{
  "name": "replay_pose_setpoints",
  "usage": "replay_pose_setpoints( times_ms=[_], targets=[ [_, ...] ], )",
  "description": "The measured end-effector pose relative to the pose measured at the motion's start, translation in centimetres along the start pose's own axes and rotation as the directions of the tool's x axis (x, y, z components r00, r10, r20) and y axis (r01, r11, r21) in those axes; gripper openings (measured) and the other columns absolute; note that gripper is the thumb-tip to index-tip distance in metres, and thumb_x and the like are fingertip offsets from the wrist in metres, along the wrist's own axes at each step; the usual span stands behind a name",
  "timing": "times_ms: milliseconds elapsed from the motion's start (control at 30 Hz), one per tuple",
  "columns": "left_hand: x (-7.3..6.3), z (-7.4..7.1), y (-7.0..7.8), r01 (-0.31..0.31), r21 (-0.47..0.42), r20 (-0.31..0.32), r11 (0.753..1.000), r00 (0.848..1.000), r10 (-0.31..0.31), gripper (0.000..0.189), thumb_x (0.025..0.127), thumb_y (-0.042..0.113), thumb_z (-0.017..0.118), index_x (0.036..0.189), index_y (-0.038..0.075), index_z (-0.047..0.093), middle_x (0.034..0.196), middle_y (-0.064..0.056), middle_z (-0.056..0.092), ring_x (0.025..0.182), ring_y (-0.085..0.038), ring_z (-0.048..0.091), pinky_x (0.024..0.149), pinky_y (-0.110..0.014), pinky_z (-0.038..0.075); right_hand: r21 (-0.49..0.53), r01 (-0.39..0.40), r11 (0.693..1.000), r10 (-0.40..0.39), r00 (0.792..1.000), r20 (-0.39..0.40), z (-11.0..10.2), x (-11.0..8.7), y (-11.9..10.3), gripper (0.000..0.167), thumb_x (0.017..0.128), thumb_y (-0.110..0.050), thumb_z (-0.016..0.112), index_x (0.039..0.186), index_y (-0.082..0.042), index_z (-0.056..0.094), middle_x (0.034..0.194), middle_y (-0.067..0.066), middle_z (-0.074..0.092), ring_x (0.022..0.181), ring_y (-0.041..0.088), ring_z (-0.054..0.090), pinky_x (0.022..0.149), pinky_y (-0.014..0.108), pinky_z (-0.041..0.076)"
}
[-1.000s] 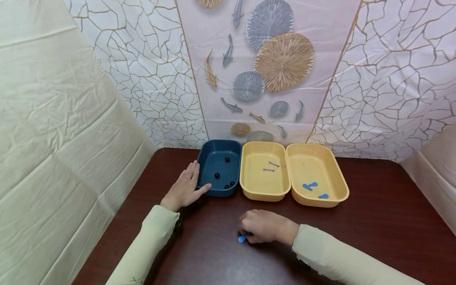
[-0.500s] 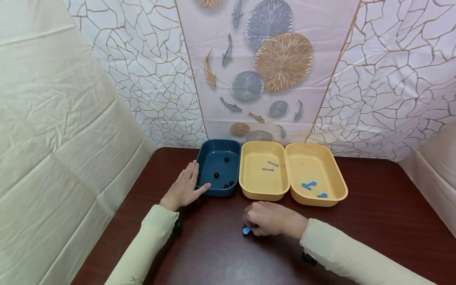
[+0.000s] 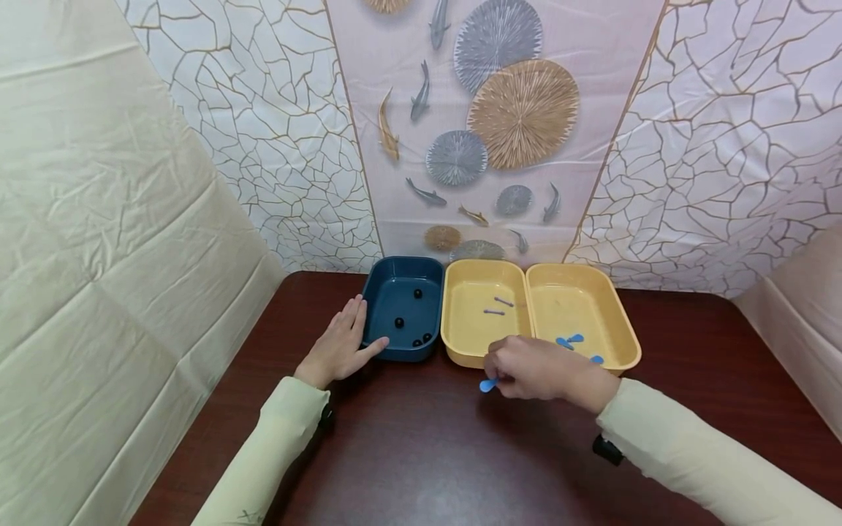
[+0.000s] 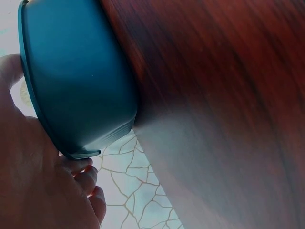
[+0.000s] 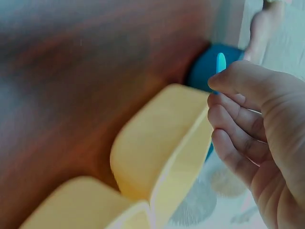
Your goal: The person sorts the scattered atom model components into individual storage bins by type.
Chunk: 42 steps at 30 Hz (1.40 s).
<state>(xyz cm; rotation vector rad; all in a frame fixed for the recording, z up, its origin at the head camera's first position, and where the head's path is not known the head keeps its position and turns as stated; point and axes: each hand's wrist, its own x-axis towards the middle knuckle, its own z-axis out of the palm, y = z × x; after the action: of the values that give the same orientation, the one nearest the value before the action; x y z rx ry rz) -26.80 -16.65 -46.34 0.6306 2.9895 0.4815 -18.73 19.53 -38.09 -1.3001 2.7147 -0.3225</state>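
My right hand [image 3: 536, 367] pinches a small blue piece with a rounded, spoon-like end [image 3: 487, 385] between thumb and index finger, just off the front of the middle yellow tray [image 3: 470, 332]. The right wrist view shows the blue end [image 5: 221, 63] sticking out past the thumb; its narrow part is hidden. Similar blue pieces [image 3: 564, 342] lie in the right yellow tray [image 3: 615, 307], partly behind my hand. At the left, my left hand [image 3: 337, 345] rests against the dark blue tray [image 4: 81, 71], fingers along its side and thumb over its front rim.
Several black balls [image 3: 399, 323] lie in the dark blue tray. Two thin purple sticks with knobbed ends [image 3: 503, 301] are in the middle tray. The trays stand side by side at the back of the dark wooden table [image 3: 408, 453], before a patterned cloth [image 3: 513, 139].
My right hand has lifted the blue piece off the table and moved it rightward and away from me, toward the yellow trays. My left hand has stayed at the dark blue tray.
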Motion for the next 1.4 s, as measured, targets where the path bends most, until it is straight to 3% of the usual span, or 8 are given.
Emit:
replay_pose_setpoints(
  times_ms=[200,600,767,1100,1400],
  targets=[
    [0.0,0.0,0.2,0.000,0.000,0.001,1.000,1.000,0.000,0.099,0.105,0.062,0.050,0.167,-0.003,0.009,0.178,-0.020,0.006,0.166,-0.040,0.009,0.135,-0.056,0.014,-0.059,-0.005,0.998,0.000,0.997,-0.079,-2.3,-1.4,2.1,0.018,0.083,-0.001,0.081,0.080,-0.015,0.070,0.079,-0.005,0.064,0.069,0.002,0.053,0.062,0.018,0.047],
    [0.0,0.1,0.2,0.002,-0.003,-0.007,1.000,1.000,-0.002,0.099,0.104,0.061,0.050,0.168,-0.003,0.010,0.178,-0.021,0.007,0.166,-0.041,0.011,0.134,-0.057,0.015,-0.073,-0.173,0.982,0.167,0.982,-0.087,-4.8,-4.1,6.7,0.020,0.085,-0.005,0.082,0.079,-0.018,0.068,0.077,-0.010,0.062,0.069,0.002,0.052,0.062,0.022,0.048],
    [0.0,0.2,0.0,-0.002,0.002,-0.005,1.000,1.000,0.002,0.099,0.104,0.062,0.049,0.168,-0.003,0.009,0.178,-0.021,0.007,0.166,-0.041,0.010,0.134,-0.057,0.015,-0.048,-0.231,0.972,0.227,0.972,-0.065,-4.7,-4.8,8.7,0.018,0.086,-0.005,0.081,0.081,-0.016,0.069,0.077,-0.010,0.064,0.070,0.003,0.055,0.063,0.024,0.050],
    [-0.1,0.1,-0.3,0.000,0.008,-0.005,1.000,1.000,0.000,0.099,0.104,0.061,0.050,0.168,-0.003,0.009,0.178,-0.021,0.008,0.165,-0.042,0.011,0.134,-0.057,0.015,-0.022,-0.303,0.953,0.300,0.949,-0.096,-4.1,-5.4,12.1,0.013,0.085,0.000,0.077,0.081,-0.012,0.071,0.079,-0.006,0.069,0.073,0.006,0.062,0.066,0.028,0.056],
    [-0.3,0.0,-0.2,0.004,0.011,-0.002,1.000,1.000,-0.004,0.099,0.104,0.061,0.050,0.168,-0.003,0.009,0.178,-0.020,0.007,0.165,-0.042,0.011,0.134,-0.058,0.015,0.026,-0.352,0.935,0.353,0.929,-0.114,-1.8,-5.2,14.6,0.006,0.085,-0.001,0.077,0.085,-0.006,0.075,0.081,-0.001,0.073,0.075,0.010,0.066,0.067,0.032,0.059]
  ],
)
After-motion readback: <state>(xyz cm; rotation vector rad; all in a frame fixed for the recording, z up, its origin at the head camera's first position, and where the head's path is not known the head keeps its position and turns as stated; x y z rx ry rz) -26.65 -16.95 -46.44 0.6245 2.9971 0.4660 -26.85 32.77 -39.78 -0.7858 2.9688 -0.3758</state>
